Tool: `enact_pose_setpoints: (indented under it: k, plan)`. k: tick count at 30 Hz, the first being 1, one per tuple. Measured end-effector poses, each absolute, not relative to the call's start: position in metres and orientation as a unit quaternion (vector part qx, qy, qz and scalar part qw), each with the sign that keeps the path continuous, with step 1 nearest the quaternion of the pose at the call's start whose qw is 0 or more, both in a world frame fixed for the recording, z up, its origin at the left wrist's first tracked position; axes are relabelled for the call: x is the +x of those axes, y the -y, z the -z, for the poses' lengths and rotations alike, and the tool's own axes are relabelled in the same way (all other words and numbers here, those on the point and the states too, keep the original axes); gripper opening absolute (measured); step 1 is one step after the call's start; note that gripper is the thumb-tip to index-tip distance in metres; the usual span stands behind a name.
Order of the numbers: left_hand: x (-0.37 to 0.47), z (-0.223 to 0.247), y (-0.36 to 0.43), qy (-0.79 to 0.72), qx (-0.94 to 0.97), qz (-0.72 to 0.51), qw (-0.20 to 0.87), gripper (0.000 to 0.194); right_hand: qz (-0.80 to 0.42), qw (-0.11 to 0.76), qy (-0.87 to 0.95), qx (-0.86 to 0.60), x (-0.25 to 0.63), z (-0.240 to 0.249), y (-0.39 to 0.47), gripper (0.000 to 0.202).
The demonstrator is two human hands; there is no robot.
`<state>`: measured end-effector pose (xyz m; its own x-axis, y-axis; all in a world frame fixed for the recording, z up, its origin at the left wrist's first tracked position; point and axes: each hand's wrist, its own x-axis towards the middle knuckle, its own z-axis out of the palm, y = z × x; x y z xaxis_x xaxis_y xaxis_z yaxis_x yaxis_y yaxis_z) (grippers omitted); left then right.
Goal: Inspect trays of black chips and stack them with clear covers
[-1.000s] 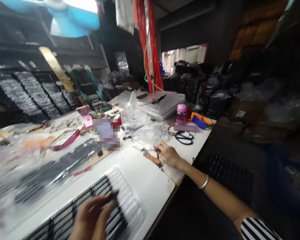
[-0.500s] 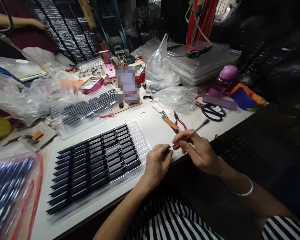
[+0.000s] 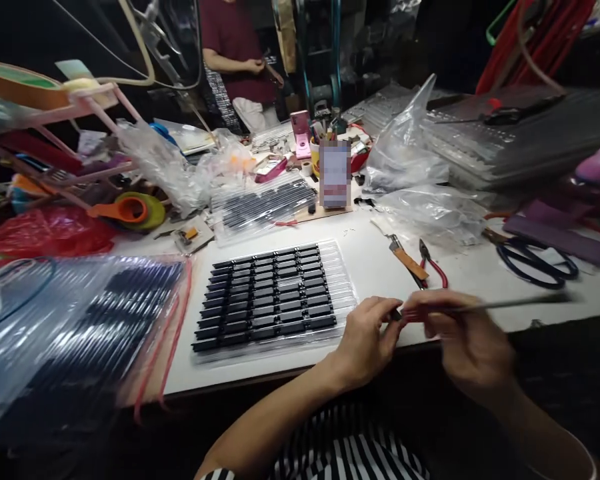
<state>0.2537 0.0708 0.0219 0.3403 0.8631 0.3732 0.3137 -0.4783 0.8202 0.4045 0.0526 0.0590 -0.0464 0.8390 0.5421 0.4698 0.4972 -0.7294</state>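
My left hand [image 3: 365, 340] is pinched on a small dark part [image 3: 394, 315] at the table's front edge. Just right of it, my right hand [image 3: 467, 340] grips a thin tool [image 3: 520, 303] with a reddish handle and a long dark shaft pointing right; its near end is close to the small part. Whether the two touch is too blurred to tell. Left of my hands lies a clear plastic tray [image 3: 343, 273] with rows of black strips [image 3: 265, 300], and a gap shows in one row. Pliers [image 3: 433, 263] with red handles and an orange-wrapped blade [image 3: 409, 261] lie beyond my right hand.
Black scissors [image 3: 535, 263] lie at the right, near stacked clear trays [image 3: 470, 153]. Plastic bags [image 3: 405, 160] and a phone [image 3: 335, 173] stand at the back. Bagged strips [image 3: 105, 313] lie at the left beside a pink rack [image 3: 55, 113]. A person [image 3: 240, 60] stands behind the table.
The view has swung left, so the table things appear further right and the pink rack shows. The tool's shaft now lies flatter, and my right hand is blurred. Both hands remain close together.
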Motion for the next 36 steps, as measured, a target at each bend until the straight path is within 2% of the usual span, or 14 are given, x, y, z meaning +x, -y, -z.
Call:
enact_pose_setpoints:
  k: [3, 5, 8, 11, 16, 20, 28, 33, 36]
  plan:
    - [0.213, -0.042, -0.072, -0.383, 0.733, -0.477, 0.298, 0.029, -0.219, 0.604, 0.599, -0.477, 0.398, -0.062, -0.054, 0.018]
    - [0.175, -0.053, -0.079, -0.428, 0.699, -0.495, 0.288, 0.03, -0.247, 0.624, 0.572, -0.472, 0.39, -0.054, -0.058, 0.014]
    - [0.123, -0.061, -0.096, -0.561, 0.672, -0.427, 0.228, 0.037, -0.308, 0.585, 0.576, -0.48, 0.376, -0.026, -0.068, 0.012]
    - [0.092, -0.059, -0.111, -0.61, 0.696, -0.34, 0.165, 0.051, -0.358, 0.535, 0.587, -0.491, 0.366, 0.002, -0.078, 0.015]
    - [0.092, -0.044, -0.123, -0.578, 0.754, -0.286, 0.125, 0.015, -0.387, 0.531, 0.54, -0.526, 0.369, 0.013, -0.079, 0.019]
    - [0.102, -0.032, -0.13, -0.555, 0.786, -0.26, 0.085, 0.01, -0.417, 0.536, 0.509, -0.529, 0.371, 0.008, -0.078, 0.019]
    - [0.085, -0.037, -0.116, -0.572, 0.778, -0.26, 0.025, 0.028, -0.436, 0.538, 0.487, -0.532, 0.371, 0.008, -0.078, 0.018]
    - [0.068, -0.037, -0.104, -0.57, 0.802, -0.178, -0.015, 0.047, -0.442, 0.536, 0.477, -0.539, 0.371, 0.006, -0.077, 0.019]
    - [0.061, -0.037, -0.11, -0.586, 0.788, -0.187, -0.012, 0.039, -0.439, 0.532, 0.475, -0.546, 0.371, 0.005, -0.077, 0.02]
